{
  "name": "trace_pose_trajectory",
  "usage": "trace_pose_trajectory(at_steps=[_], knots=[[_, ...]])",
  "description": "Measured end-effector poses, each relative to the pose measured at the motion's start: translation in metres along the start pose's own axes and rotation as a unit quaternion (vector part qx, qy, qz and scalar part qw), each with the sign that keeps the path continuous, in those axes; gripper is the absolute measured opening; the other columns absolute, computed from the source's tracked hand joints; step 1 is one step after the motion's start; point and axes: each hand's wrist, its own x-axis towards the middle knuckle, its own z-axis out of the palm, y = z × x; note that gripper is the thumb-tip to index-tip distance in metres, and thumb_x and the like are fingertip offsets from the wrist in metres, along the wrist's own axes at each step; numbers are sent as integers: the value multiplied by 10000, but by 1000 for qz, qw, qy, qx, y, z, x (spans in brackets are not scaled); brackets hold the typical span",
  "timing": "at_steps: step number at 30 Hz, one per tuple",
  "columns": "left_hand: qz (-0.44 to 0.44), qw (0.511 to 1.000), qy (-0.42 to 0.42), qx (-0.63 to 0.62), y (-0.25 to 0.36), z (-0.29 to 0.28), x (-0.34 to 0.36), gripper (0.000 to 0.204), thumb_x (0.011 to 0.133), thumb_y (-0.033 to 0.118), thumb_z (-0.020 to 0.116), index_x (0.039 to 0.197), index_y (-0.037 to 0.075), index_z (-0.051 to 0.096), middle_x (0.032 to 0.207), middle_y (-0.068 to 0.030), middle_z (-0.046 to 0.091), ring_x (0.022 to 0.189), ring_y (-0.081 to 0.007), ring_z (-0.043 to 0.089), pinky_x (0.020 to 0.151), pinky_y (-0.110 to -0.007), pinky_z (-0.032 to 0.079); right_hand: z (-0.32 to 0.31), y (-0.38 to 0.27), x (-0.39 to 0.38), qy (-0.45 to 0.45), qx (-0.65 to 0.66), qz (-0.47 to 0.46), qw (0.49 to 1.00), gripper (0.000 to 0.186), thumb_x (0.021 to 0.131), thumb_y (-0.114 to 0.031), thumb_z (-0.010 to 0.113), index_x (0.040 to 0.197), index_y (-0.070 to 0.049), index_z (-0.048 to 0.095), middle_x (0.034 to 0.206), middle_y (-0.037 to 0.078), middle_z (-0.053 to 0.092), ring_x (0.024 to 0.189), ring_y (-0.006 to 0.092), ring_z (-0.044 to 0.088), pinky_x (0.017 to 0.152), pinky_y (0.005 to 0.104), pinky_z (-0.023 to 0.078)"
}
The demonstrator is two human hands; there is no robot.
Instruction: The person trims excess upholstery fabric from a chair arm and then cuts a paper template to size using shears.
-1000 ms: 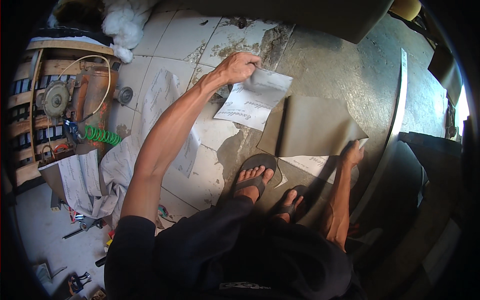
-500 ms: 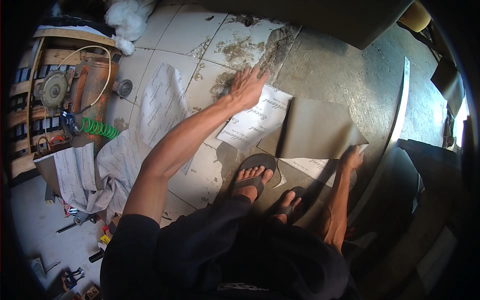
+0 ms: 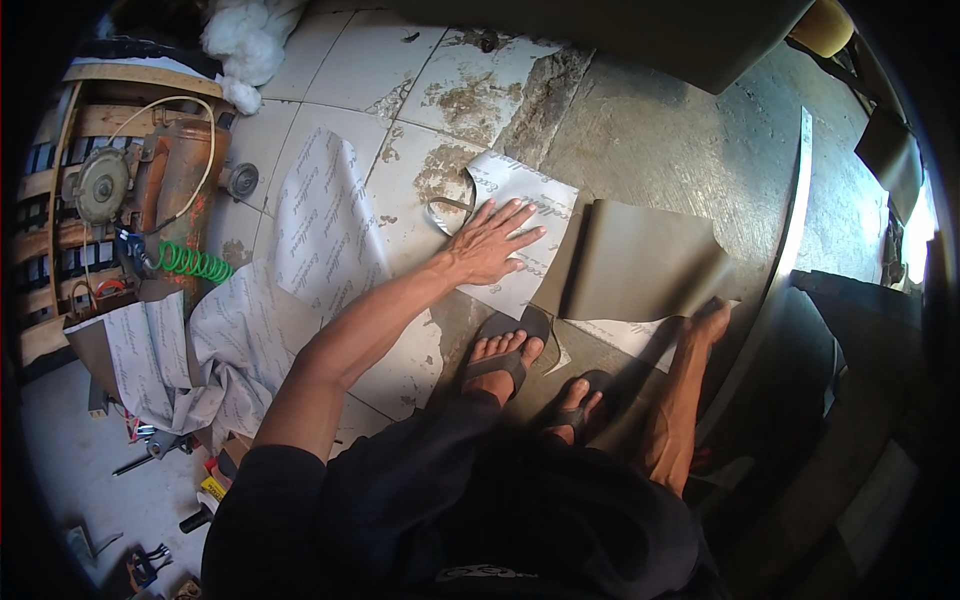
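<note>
Head view: we risk slip or crease.
Our left hand (image 3: 488,245), fingers spread, lies flat on the white sheet (image 3: 545,205); our right hand (image 3: 708,322) pinches a corner of the brown sheet (image 3: 645,260), just beside it. Uneven pressure or tugging could skew both.

Pale floor tiles (image 3: 325,65) at left, stained, broken where they meet grey concrete (image 3: 660,130) at right; sheen on the latter. Slatted wooden frame (image 3: 95,122) at far left. Strong light (image 3: 917,240) at right edge; lower right in shadow.
</note>
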Motion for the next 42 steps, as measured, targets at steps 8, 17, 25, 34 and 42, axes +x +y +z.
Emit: trace_pose_trajectory(at_steps=[8,17,25,34,42], knots=[[21,999,24,6,-5,1,11,624,1001,422,508,1575,263,324,1674,-104,172,1545,-325,134,1249,-545,108,-2,2,5,-21,22,41,999,290,870,-134,537,1084,34,634,1004,109,646,880,231,650,778,384,542],[-67,992,89,-51,-24,-25,57,574,997,279,552,1530,130,402,1622,-184,264,1508,-357,229,1240,-500,200,-12,1,13,-61,-30,3,998,252,868,-134,523,1042,14,628,1002,112,646,876,255,665,767,396,560],[-111,985,132,-24,-34,-46,91,548,984,280,573,1483,89,455,1546,-202,384,1471,-362,300,1231,-509,202,-4,-5,-1,-44,-40,17,998,249,901,-167,522,1037,14,626,1002,110,652,879,251,665,785,407,552],[-161,909,333,-192,-40,-52,39,287,936,164,581,1177,23,646,1105,-185,662,1077,-380,598,980,-452,461,109,-9,-134,-292,-79,125,945,95,888,-117,612,969,-68,610,889,20,635,800,119,610,723,283,510],[-336,887,216,-229,-33,-12,-18,343,905,254,677,1142,10,631,1025,-186,652,1043,-359,604,929,-447,475,167,19,-197,-467,-233,154,839,299,924,-168,639,1198,-49,641,988,20,681,834,105,618,727,257,496]])
